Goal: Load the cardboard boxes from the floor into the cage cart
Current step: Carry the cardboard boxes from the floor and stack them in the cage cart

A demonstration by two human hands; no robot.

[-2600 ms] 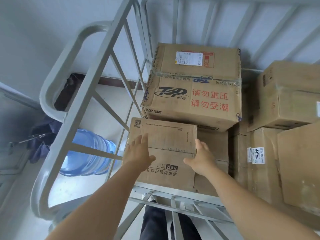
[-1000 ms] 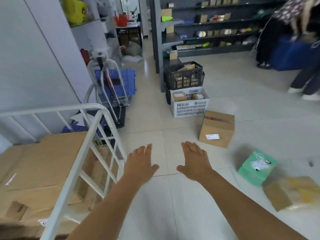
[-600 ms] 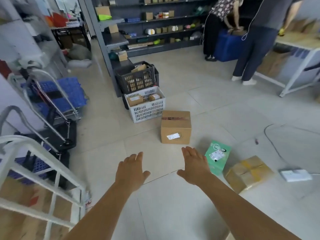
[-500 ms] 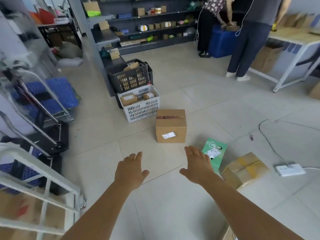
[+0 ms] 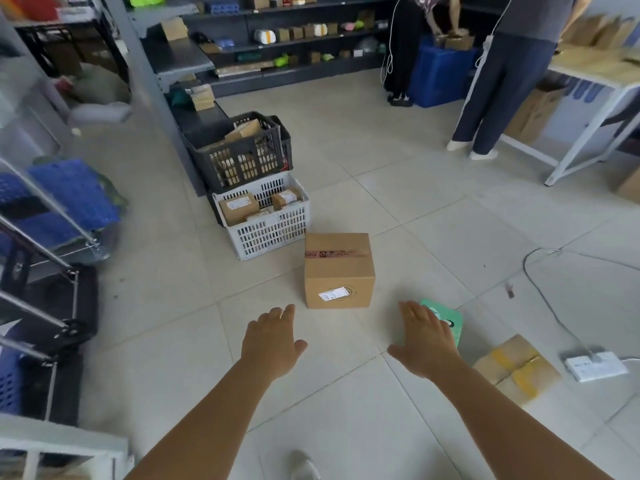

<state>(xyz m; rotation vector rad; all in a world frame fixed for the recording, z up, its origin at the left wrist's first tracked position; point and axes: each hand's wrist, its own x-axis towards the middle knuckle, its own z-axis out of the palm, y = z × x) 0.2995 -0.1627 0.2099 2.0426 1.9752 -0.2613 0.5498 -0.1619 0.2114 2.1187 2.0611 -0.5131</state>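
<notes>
Both hands are hanging spread and empty above the floor, the left hand and right hand palm-down. The cardboard box is sitting upright straight ahead, between them and just beyond their fingertips, roughly equally near each.

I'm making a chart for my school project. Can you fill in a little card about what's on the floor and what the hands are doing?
Left hand: open, empty
Right hand: open, empty
Brown box: on floor, just ahead of hands
Green box: on floor, partly behind right hand
Yellow-taped box: on floor, right
White crate: holds small parcels
</notes>
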